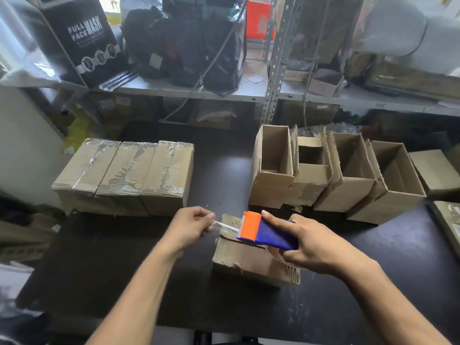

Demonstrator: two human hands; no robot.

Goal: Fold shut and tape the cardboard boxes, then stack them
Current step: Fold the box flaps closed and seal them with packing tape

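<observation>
I am noting the right hand (311, 245) gripping the tape dispenser (267, 232) above the closed box (249, 260), left hand (191, 226) pinching the thin, sticky tape strip (225, 225) just beyond its blade. The worn, light cardboard is likely denting easily; hold its sides.

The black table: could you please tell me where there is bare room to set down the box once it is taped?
Bare table lies left of the box, in front of the taped boxes. A strip runs between those and the open boxes. The near right corner is bare too. The back right is crowded.
</observation>
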